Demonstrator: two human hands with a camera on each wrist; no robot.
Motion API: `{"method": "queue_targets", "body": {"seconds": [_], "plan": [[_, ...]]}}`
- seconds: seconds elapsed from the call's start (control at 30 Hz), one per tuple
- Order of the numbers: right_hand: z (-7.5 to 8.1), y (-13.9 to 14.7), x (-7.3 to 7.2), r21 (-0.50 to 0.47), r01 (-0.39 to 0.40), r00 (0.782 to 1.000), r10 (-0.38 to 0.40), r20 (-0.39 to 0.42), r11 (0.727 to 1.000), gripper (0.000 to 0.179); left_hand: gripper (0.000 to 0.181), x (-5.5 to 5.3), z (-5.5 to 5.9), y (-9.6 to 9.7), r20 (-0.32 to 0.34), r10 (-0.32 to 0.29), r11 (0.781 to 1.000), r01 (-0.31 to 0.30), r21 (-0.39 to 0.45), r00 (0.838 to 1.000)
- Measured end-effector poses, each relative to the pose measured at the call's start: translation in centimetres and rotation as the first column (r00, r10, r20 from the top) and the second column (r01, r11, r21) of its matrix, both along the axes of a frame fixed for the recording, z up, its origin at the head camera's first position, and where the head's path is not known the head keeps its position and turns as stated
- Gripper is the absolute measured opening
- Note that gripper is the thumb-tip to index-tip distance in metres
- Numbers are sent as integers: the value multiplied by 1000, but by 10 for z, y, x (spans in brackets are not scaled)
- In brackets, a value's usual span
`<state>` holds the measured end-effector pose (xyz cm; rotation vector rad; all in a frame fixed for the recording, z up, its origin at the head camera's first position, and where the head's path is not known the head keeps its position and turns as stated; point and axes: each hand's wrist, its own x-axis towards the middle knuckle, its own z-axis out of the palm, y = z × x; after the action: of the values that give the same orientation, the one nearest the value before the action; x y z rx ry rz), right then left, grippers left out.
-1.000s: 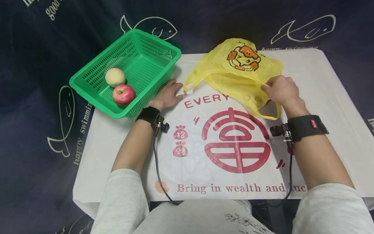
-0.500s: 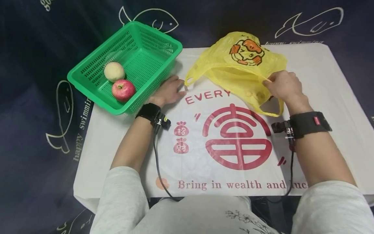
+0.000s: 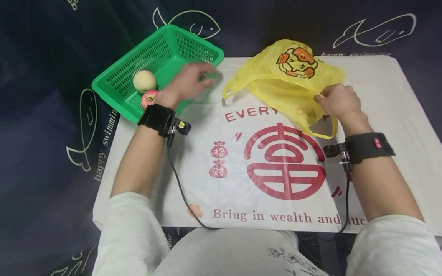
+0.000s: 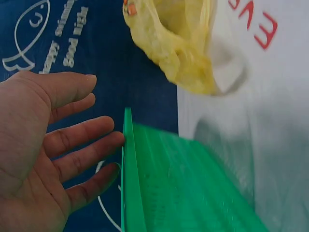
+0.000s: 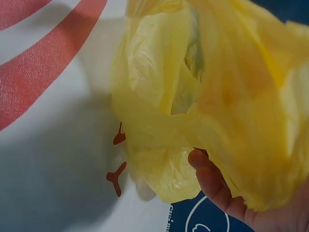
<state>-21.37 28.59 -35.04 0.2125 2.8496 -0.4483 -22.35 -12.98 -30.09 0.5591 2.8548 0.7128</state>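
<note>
My right hand (image 3: 341, 101) pinches the mouth edge of a yellow plastic bag (image 3: 264, 71) with a cartoon duck print. The bag's mouth gapes toward me, and the right wrist view shows fingers (image 5: 217, 189) at its rim. Over the right side of a green plastic basket (image 3: 119, 57) hovers my left hand (image 3: 188, 82), slightly blurred. Its fingers are spread and hold nothing; in the left wrist view they are beside the basket's rim (image 4: 131, 169). Inside the basket lie a pale round fruit (image 3: 144, 81) and a red apple (image 3: 148, 99), the apple partly hidden by my left wrist.
A white cloth with red print (image 3: 284, 178) covers the table. Dark blue fabric with fish drawings (image 3: 276, 19) hangs behind and to the left. Cables (image 3: 177, 176) run from both wrist cameras toward my body.
My left hand has risen from the cloth beside the basket and moved up and left over its right side. The right hand keeps its hold on the bag. The head view has shifted slightly.
</note>
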Motion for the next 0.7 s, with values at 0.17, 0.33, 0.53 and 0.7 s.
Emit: {"method": "queue_targets", "body": {"seconds": [0.17,0.33,0.53,0.7], "plan": [[0,-1,0,-4,4,1000,-4,-3,1000,60,44,-2,2,-21,-6,39,999,-39,14,999],[2,-1,1,-10,11,1000,-11,9,1000,60,48,-2,8,-43,-9,165,982,-165,-89,986],[3,-1,1,-13,13,1000,-13,12,1000,59,53,-2,10,-72,81,254,932,-222,-285,964],[4,-1,1,-16,10,1000,-9,7,1000,59,55,-1,8,-87,217,299,914,-213,-346,929]]}}
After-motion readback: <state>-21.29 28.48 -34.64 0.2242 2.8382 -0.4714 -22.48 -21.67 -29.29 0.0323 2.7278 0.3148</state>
